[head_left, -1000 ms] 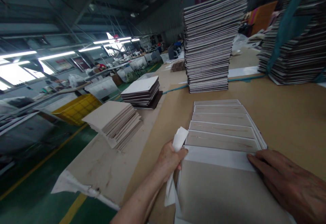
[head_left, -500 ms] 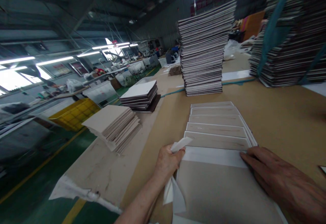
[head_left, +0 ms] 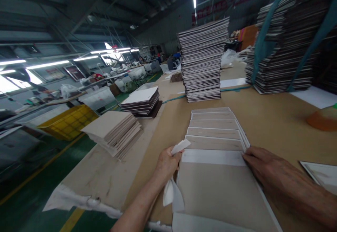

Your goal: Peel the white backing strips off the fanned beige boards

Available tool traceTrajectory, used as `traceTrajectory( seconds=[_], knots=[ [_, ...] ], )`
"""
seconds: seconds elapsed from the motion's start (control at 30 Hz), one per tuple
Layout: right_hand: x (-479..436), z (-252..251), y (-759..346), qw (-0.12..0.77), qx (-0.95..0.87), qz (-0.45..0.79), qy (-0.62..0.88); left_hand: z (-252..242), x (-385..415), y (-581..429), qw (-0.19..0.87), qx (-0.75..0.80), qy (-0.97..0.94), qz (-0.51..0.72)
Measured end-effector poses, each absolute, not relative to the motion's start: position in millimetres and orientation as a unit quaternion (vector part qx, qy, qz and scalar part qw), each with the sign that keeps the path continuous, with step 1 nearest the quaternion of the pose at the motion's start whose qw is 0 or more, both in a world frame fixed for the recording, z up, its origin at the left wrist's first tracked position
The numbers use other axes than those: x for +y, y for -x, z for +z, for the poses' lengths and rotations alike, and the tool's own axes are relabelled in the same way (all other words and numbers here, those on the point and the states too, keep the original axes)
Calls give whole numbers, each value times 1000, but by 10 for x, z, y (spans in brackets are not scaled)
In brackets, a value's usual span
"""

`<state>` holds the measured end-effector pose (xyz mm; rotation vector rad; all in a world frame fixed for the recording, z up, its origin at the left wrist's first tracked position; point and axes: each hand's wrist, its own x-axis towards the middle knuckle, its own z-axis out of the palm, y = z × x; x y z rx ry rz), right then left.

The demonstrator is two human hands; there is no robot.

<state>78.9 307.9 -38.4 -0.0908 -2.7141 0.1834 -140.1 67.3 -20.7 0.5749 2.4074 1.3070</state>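
Observation:
A large greyish-beige board [head_left: 216, 186] lies in front of me, with a white band [head_left: 213, 157] across its far end. Beyond it, several similar boards [head_left: 210, 131] overlap like steps, their far ends showing. My left hand [head_left: 167, 165] is closed at the board's left edge around a crumpled white paper strip [head_left: 181, 147], whose loose tail hangs below the fist. At the far right corner, my right hand [head_left: 273, 172] has its fingers together on the edges of the boards; the thumb is partly hidden.
A stack of beige boards [head_left: 110, 128] and a stack of dark-edged boards [head_left: 139, 100] stand to the left. Behind rises a tall stack [head_left: 202, 63], with a strapped stack [head_left: 284, 45] to its right. Another board [head_left: 322, 175] lies at right. A yellow bin [head_left: 68, 121] stands beyond the table.
The view has shifted slightly right, bringing another board and a blurred orange thing into sight at right. My right fingers have closed in on the boards' edge. My left hand keeps the strip.

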Motion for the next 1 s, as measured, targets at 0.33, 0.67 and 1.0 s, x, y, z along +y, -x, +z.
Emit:
traceTrajectory(
  seconds=[0.33,0.67,1.0],
  knots=[
    [2791,-268,-941,255,-965,-45,-32,-33,350,1154,116,888,-248,370],
    [2460,-483,-1620,252,-960,88,83,-211,-182,709,169,885,-202,384],
    [2362,-530,-1720,133,-874,419,209,-345,-207,711,129,868,-253,407]
  ],
)
